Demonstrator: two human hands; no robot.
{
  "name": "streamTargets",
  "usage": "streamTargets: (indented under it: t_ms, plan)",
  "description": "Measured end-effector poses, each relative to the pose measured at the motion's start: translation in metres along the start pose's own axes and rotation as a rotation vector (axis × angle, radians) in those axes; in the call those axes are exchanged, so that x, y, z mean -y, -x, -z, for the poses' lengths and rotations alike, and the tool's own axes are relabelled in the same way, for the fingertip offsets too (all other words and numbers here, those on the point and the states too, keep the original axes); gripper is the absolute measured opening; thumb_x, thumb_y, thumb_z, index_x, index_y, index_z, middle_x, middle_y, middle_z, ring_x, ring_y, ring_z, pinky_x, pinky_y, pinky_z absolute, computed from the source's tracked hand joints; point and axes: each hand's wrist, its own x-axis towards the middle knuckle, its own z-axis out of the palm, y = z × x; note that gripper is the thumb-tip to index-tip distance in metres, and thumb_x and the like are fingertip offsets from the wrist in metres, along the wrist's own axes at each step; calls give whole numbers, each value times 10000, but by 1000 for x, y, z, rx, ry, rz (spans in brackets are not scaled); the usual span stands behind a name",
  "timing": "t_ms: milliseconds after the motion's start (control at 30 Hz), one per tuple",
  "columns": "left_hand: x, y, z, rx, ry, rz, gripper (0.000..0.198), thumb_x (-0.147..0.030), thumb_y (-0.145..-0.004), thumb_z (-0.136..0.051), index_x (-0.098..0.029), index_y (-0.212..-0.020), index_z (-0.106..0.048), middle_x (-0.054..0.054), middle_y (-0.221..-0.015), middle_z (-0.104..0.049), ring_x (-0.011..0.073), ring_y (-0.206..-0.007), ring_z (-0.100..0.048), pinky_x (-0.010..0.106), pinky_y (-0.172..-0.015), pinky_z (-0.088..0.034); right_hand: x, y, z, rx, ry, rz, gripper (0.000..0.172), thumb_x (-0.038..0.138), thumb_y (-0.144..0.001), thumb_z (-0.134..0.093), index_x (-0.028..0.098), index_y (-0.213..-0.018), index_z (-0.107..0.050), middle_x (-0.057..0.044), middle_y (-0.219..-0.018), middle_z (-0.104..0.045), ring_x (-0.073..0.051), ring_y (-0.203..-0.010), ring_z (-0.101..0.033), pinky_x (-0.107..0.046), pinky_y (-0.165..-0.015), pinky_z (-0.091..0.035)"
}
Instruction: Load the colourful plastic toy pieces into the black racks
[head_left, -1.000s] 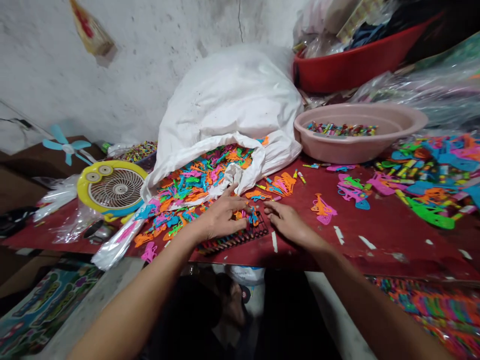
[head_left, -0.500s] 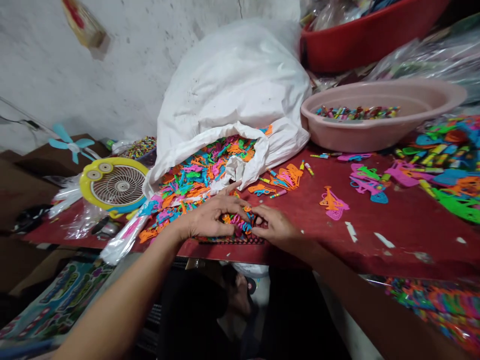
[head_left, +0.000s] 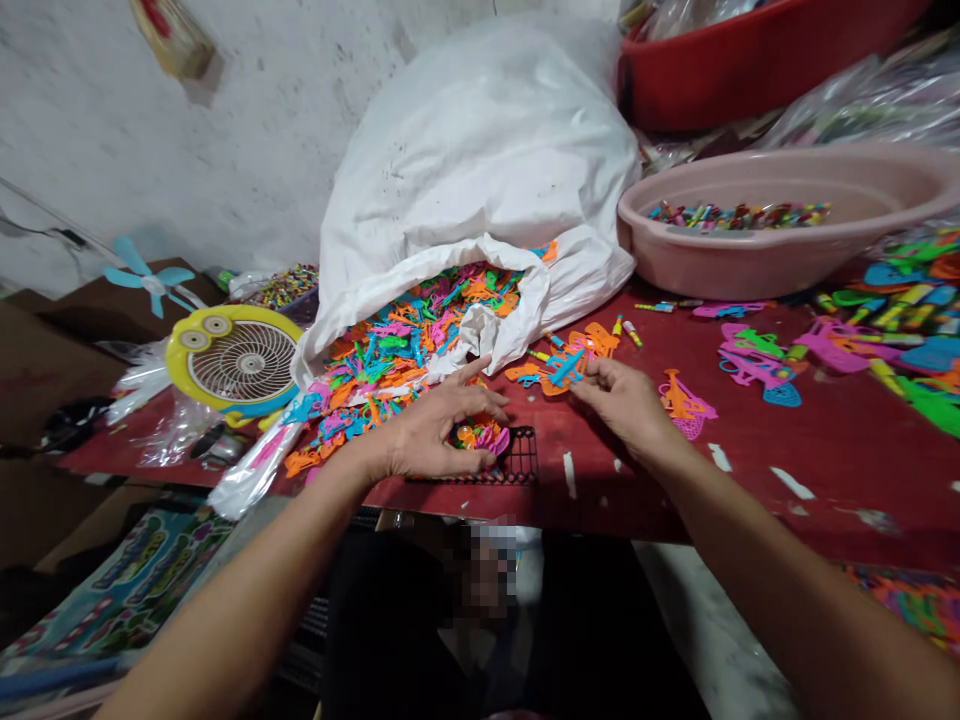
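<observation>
My left hand (head_left: 431, 430) rests palm down with fingers curved over a small heap of coloured plastic toy pieces (head_left: 480, 436) lying on a black grid tray (head_left: 519, 462) near the table's front edge. My right hand (head_left: 626, 398) is further right and back, its fingertips pinched at a blue toy piece (head_left: 564, 366) among orange ones on the red table (head_left: 787, 450). Just behind both hands, a white sack (head_left: 487, 170) lies open, spilling several bright plastic toys (head_left: 405, 345).
A pink basin (head_left: 750, 260) with small coloured pieces stands at the back right, a red tub (head_left: 750, 60) above it. More loose toys (head_left: 757, 355) lie on the right. A yellow fan (head_left: 232, 360) and plastic bags (head_left: 161, 430) sit at the left. A wall is behind.
My right hand has left the tray and moved right and back to the blue and orange pieces. My left hand stays on the heap. The view has dipped and shifted.
</observation>
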Motion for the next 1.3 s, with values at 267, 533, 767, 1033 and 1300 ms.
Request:
streamTargets:
  t_ms: [267, 533, 767, 1033, 1300]
  plan:
    - [-30, 25, -7, -23, -279, 148, 473, -198, -797, -601, -287, -1261, -628, 18, -1608, -268, 351, -1508, -112, 644, -1187, -108, -8, 15, -7, -228, 439, 408, 419, 206, -876, -485, 137, -1282, -561, -157, -1283, -579, -294, -1204, -496, -429, -1038, -380]
    - [-35, 58, -12, -31, -354, 208, 541, -63, -780, -582, -354, -1230, -662, 7, -1591, -312, 337, -1502, -151, 658, -1169, -63, -5, 42, -60, 264, 496, 767, 175, 185, -906, -500, 176, -971, -663, -83, -957, -649, -217, -933, -517, -345, -838, -366]
    - [-27, 97, -36, -190, -452, 306, 541, -57, -798, -575, -353, -1246, -641, 32, -1588, -319, 318, -1498, -184, 646, -1166, -69, -4, 70, -96, 319, 575, 786, 66, 201, -850, -634, 195, -893, -684, -69, -987, -642, -215, -947, -483, -354, -782, -298]
    - [-26, 113, -83, -633, -495, 386, 274, -207, -874, -614, -258, -1140, -660, 83, -1502, -450, 299, -1468, -281, 593, -1189, -110, 11, 81, -95, 342, 606, 741, 115, 268, -907, -603, 188, -899, -685, -71, -988, -636, -218, -938, -481, -347, -795, -306]
    - [-18, 124, -108, -918, -495, 524, 378, -241, -877, -630, -250, -1253, -593, 115, -1584, -293, 333, -1478, -244, 585, -1185, -175, 7, 97, -100, 296, 580, 748, 129, 180, -912, -545, 183, -888, -672, -87, -1010, -648, -225, -975, -507, -356, -822, -324]
